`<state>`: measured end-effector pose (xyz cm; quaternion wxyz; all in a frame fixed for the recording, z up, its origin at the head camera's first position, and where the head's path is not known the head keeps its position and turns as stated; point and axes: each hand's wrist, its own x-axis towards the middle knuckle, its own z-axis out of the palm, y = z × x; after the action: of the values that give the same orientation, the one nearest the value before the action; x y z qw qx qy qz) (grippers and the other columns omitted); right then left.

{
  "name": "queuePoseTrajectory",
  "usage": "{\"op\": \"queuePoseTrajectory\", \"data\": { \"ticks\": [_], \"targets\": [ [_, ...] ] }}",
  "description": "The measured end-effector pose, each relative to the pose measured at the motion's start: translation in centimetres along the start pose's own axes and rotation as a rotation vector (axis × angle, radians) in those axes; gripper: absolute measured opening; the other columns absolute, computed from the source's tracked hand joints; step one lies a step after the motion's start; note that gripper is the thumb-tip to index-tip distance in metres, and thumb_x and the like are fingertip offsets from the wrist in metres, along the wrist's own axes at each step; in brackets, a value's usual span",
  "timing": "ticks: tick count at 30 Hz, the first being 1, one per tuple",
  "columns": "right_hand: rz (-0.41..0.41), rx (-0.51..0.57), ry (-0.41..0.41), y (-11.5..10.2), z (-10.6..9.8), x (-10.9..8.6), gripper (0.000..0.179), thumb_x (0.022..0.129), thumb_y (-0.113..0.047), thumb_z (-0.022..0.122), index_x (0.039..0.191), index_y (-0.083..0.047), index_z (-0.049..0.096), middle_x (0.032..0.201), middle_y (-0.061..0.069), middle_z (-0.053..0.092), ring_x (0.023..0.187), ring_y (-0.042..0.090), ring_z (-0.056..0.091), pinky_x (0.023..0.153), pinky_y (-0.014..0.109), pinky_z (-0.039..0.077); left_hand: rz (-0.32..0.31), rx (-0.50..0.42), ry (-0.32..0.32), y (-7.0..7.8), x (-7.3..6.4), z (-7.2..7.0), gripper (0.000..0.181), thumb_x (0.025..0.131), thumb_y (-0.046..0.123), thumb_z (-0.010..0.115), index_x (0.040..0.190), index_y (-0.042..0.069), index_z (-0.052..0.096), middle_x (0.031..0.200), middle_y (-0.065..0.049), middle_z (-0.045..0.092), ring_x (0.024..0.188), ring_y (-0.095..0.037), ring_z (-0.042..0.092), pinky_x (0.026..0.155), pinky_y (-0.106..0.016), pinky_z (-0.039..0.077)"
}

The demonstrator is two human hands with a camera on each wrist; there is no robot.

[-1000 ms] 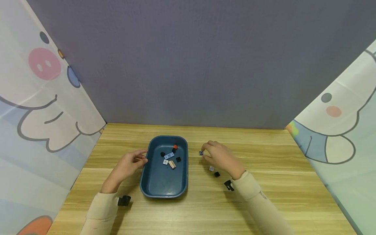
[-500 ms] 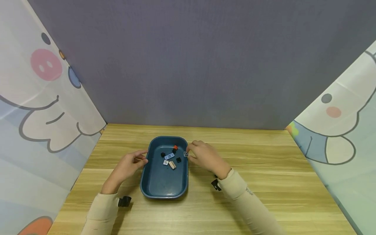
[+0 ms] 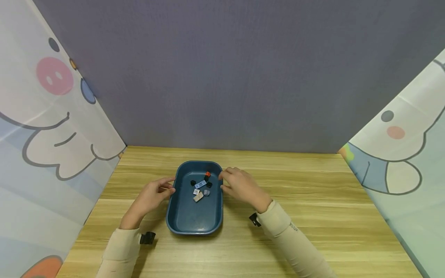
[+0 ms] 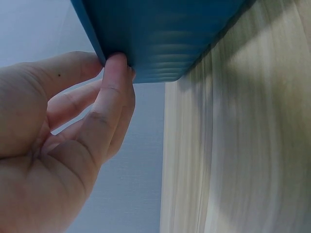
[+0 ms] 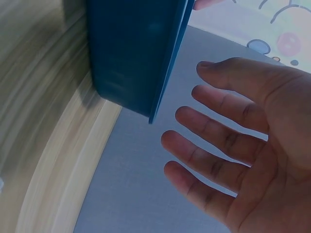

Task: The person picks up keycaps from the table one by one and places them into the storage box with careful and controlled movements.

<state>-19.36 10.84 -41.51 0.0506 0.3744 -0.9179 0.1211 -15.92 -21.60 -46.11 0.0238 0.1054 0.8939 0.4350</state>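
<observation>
A dark blue tray (image 3: 194,216) lies on the table with several small pieces inside. Among them are a red-orange piece (image 3: 208,174), a light-blue bar (image 3: 200,184), a white square (image 3: 196,191), a beige block (image 3: 198,197), a greyish piece (image 3: 206,192) and a black cube (image 3: 192,182). My left hand (image 3: 155,195) pinches the tray's left rim; the left wrist view shows its fingers against the outer wall. Over the right rim hovers my right hand (image 3: 241,187). Its fingers are spread with nothing in them, apart from the wall in the right wrist view.
The wooden table (image 3: 313,216) runs back to a grey wall (image 3: 229,77). Cartoon-printed panels (image 3: 393,135) stand at both sides. Black strap ends (image 3: 255,219) hang at both wrists.
My right hand has carried a small square piece left from the table to the tray and let it go. The greyish piece now lies inside; the beige block and a black piece have shifted.
</observation>
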Motion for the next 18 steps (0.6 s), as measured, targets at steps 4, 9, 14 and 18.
{"op": "queuePoseTrajectory", "data": {
  "ticks": [4,9,14,18],
  "targets": [
    [0.02,0.008,0.007,0.5,-0.1,-0.5,0.023,0.092,-0.019,0.076,0.112,-0.01,0.07,0.109,0.004,0.066,0.095,0.023,0.063,0.08,0.038,0.054,-0.001,-0.007,-0.005,0.0,0.0,0.0,0.041,0.098,0.01,0.066,0.136,-0.002,0.059,0.106,-0.015,0.07,0.093,-0.033,0.068,0.076,-0.042,0.058],
    [0.048,0.019,0.0,1.5,-0.2,-1.6,0.021,0.092,-0.016,0.075,0.112,-0.01,0.07,0.108,0.006,0.066,0.094,0.025,0.062,0.078,0.04,0.054,-0.005,-0.009,-0.005,0.1,0.0,0.0,0.04,0.098,0.009,0.066,0.136,-0.002,0.059,0.106,-0.014,0.069,0.092,-0.031,0.069,0.075,-0.041,0.058],
    [0.071,0.001,-0.023,2.5,-0.3,-3.0,0.021,0.092,-0.016,0.075,0.111,-0.009,0.069,0.105,0.007,0.065,0.091,0.025,0.062,0.077,0.04,0.053,-0.004,-0.012,-0.011,0.2,0.1,0.0,0.041,0.098,0.008,0.065,0.137,-0.003,0.058,0.107,-0.014,0.069,0.093,-0.031,0.068,0.076,-0.041,0.058],
    [0.079,-0.022,-0.021,3.3,-0.1,-4.1,0.019,0.092,-0.014,0.075,0.109,-0.009,0.07,0.103,0.006,0.064,0.087,0.023,0.061,0.073,0.038,0.053,0.001,-0.006,-0.013,0.1,0.0,-0.1,0.041,0.098,0.008,0.065,0.137,-0.004,0.058,0.107,-0.014,0.069,0.094,-0.032,0.068,0.076,-0.041,0.058]
  ]
}}
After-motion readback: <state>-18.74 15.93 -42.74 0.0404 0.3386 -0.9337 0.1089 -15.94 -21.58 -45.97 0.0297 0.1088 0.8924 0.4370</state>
